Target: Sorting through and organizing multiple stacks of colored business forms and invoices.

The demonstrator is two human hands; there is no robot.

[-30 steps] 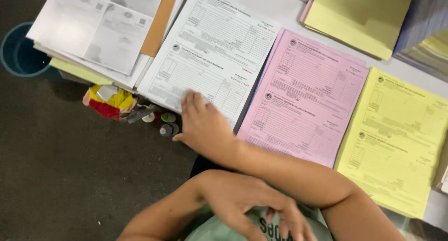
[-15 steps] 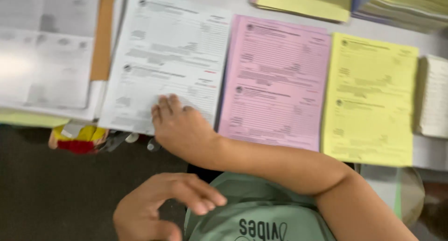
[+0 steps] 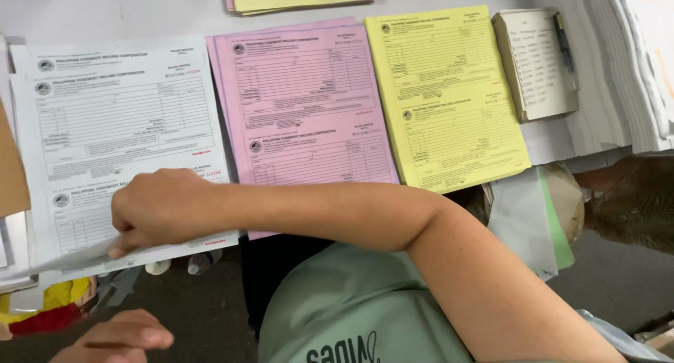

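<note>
Presently, at the left end of the table [image 3: 140, 12], a stack of white forms [image 3: 119, 131] lies with its near edge overhanging the table's front edge. The right hand [image 3: 165, 212], reaching across the body, rests on that near edge; its fingers are curled narrow, pinching and lifting the lower left corner of the top white sheet. Below it, off the table and at the bottom of the view, the left hand [image 3: 116, 338] holds nothing, fingers loosely extended and close together. Just beside the white stack, toward the middle of the table, lies a stack of pink forms [image 3: 305, 103], then a stack of yellow forms [image 3: 446, 96]. Near the right end a small notepad [image 3: 537, 64] lies with a pen [image 3: 564, 40] on its right margin.
</note>
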